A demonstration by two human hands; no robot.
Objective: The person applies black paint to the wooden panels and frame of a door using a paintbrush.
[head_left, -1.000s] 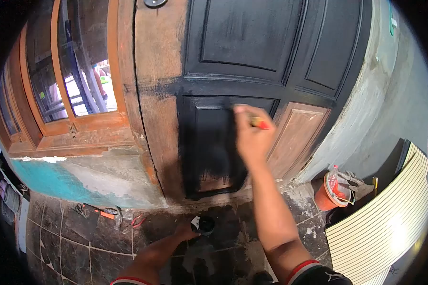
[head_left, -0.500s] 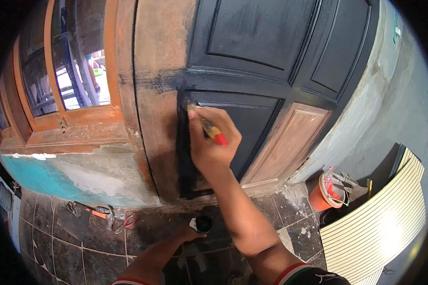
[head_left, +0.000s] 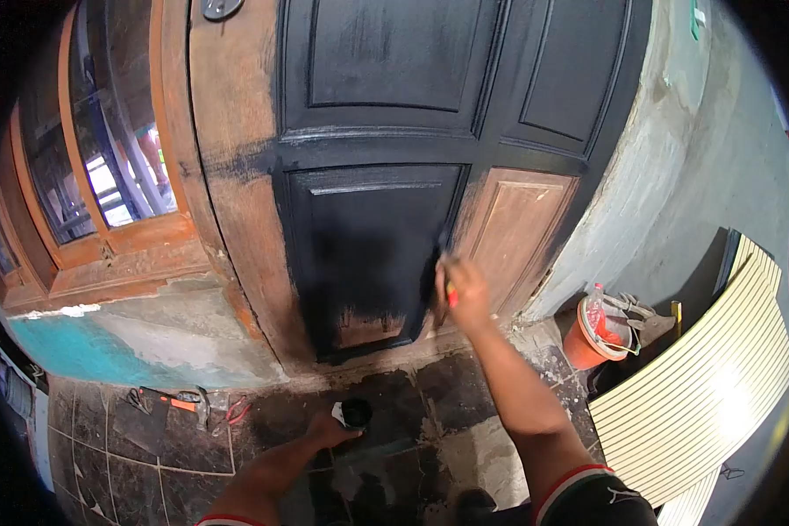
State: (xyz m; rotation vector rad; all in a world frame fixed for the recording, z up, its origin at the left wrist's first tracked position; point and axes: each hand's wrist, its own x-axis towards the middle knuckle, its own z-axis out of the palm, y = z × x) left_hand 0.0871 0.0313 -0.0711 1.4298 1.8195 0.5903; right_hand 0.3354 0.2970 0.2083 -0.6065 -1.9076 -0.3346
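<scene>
My right hand [head_left: 468,294] is closed around a paintbrush [head_left: 451,296] with a red handle end. Its bristles, blurred, are at the right edge of the lower left panel of a wooden door [head_left: 491,96]. Black paint covers most of that lower left panel [head_left: 373,237], with a bare brown patch [head_left: 370,330] near its bottom. To the right, the lower right panel [head_left: 519,219] shows brown wood. Low above the floor, my left hand [head_left: 329,430] grips a small cup [head_left: 356,413] with a dark inside.
A hammer [head_left: 203,409], red-handled pliers [head_left: 238,410] and other tools lie on the tiled floor [head_left: 131,456] at left. An orange bucket [head_left: 583,342] holding a bottle stands by the right wall, beside striped cream panels [head_left: 697,394]. A wooden-framed window [head_left: 118,149] is left of the door.
My right hand has moved the brush from the left side of the lower left panel to its right edge, lower down. My left hand still holds the cup. The view has shifted rightward.
</scene>
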